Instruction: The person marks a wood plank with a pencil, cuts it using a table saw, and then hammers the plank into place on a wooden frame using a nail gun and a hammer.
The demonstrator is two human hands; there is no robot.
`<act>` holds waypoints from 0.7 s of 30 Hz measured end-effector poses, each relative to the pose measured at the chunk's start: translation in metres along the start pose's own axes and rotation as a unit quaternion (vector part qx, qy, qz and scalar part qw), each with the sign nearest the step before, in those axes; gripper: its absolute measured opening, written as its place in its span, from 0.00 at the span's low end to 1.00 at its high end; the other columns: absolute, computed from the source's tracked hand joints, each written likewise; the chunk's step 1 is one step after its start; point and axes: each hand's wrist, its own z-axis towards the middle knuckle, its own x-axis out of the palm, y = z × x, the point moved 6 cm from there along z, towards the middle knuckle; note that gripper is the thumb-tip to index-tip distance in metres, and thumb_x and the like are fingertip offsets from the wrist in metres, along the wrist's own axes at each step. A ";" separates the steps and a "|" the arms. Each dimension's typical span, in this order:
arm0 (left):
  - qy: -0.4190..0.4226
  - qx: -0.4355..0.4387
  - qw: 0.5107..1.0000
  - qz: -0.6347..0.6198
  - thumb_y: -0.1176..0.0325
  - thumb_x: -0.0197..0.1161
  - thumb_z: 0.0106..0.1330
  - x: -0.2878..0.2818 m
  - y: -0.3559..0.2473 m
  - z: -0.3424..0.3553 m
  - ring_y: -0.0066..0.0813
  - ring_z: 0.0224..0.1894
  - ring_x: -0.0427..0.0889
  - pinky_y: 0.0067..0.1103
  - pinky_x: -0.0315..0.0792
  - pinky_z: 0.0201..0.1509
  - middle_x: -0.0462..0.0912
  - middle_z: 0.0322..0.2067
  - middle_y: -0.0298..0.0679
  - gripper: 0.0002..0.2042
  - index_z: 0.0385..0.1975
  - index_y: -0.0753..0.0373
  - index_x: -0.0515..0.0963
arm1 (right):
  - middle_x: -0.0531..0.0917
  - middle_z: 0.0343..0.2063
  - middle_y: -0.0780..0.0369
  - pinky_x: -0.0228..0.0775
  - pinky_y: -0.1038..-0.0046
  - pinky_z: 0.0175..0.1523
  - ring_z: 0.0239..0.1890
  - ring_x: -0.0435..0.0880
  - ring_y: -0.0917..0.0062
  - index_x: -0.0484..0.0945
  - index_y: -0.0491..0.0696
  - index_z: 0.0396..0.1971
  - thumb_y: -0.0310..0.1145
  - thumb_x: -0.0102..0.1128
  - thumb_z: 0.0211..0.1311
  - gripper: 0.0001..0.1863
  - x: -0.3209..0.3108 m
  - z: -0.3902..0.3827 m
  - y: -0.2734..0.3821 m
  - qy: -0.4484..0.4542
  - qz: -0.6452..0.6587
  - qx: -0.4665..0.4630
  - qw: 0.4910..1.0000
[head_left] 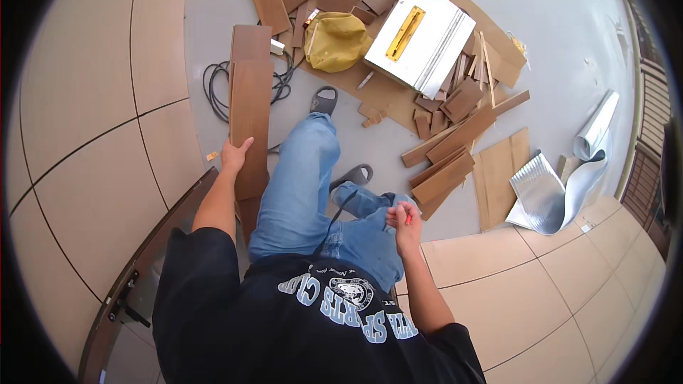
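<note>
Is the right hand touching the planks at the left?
No, the left hand touches the planks, while the right hand holds a red object near the jeans.

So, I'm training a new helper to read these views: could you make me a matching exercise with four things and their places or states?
1. Left hand
2. Right hand
3. Yellow bag
4. Silver sheet

A. Beside the white-topped machine
B. Holding a long brown plank
C. Partly curled, at the right
D. Holding a small red item

Pairs: 1-B; 2-D; 3-A; 4-C
</note>
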 end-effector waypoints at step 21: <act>0.047 0.077 0.994 -0.069 0.44 0.79 0.56 0.206 0.057 0.323 0.42 0.53 0.87 0.33 0.78 0.59 0.87 0.51 0.50 0.38 0.59 0.66 0.79 | 0.84 0.53 0.56 0.73 0.58 0.69 0.59 0.81 0.64 0.75 0.43 0.59 0.45 0.51 0.81 0.21 0.102 0.511 0.001 0.013 0.392 -0.112 0.913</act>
